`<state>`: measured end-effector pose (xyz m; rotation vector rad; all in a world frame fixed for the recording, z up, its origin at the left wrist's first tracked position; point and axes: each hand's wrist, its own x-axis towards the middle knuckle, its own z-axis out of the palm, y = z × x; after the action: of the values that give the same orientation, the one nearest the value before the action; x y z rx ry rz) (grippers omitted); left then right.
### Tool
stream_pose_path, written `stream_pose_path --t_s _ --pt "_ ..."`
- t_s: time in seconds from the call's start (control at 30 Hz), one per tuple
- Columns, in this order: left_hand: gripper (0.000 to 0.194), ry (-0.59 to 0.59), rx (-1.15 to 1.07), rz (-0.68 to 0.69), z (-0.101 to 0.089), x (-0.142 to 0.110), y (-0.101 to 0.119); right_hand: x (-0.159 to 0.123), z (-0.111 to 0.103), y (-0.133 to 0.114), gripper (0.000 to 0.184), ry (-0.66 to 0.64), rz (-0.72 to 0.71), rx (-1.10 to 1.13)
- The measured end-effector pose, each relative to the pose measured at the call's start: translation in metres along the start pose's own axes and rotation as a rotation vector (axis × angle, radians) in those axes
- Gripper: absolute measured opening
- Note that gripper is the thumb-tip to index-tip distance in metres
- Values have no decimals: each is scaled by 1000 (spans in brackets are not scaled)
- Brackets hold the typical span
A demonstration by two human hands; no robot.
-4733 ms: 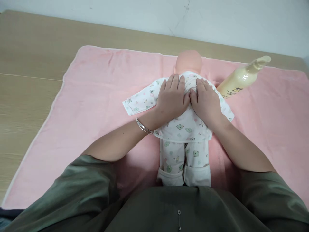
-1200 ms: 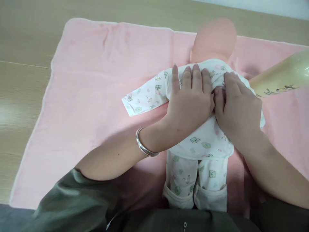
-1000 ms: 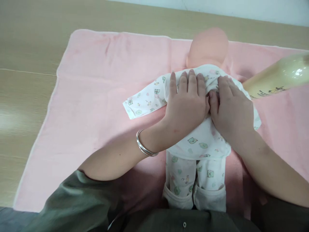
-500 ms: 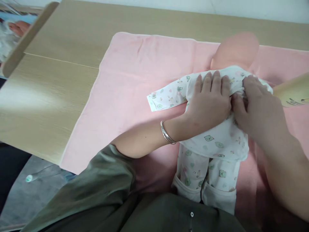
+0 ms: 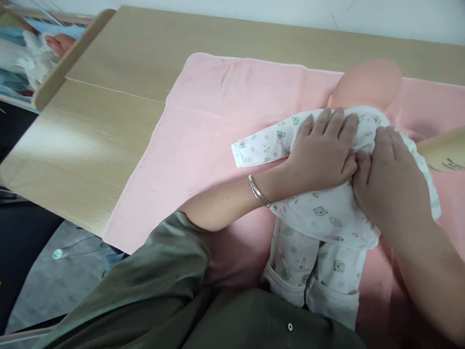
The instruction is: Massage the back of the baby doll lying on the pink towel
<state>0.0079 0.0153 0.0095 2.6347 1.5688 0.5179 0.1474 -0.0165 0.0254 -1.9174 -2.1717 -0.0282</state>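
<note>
A baby doll [image 5: 368, 85] lies on a pink blanket [image 5: 203, 111], its head away from me. It wears a white baby top [image 5: 327, 213] with small printed animals and matching trousers [image 5: 296, 247] with turned-up cuffs. My left hand [image 5: 323, 150], a silver bangle at its wrist, lies flat on the chest of the top with its fingers spread. Beside it my right hand [image 5: 394, 179] rests flat on the other side of the chest, fingers stretched out. The two thumbs meet in the middle. The doll's left-side sleeve [image 5: 261, 143] stretches out on the blanket.
The blanket covers part of a wooden table [image 5: 109, 111] that has a raised side rail [image 5: 74, 58]. A yellow printed item [image 5: 445, 150] lies at the right. Another doll [image 5: 61, 43] is visible beyond the rail. A plastic bottle [image 5: 72, 249] is on the floor.
My right hand has flattened out from a bent-finger pose on the top's fabric, and the thumbs now touch. The top's right side lies more spread out. The view has shifted slightly.
</note>
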Motion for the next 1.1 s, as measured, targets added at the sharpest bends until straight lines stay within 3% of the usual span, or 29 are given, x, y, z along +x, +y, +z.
stream_pose_path --t_s 0.33,0.57,0.87,1.1 --pt "62 2 30 -2 -3 -1 3 3 0 4 77 -16 -29 -2" --pt "58 23 54 -23 -5 -6 11 15 -1 20 56 -41 -53 62" --pt "56 69 -42 56 2 -1 -1 9 -1 9 79 -67 -30 39" --pt "58 20 -73 116 3 3 -11 -1 2 3 80 -45 -30 43"
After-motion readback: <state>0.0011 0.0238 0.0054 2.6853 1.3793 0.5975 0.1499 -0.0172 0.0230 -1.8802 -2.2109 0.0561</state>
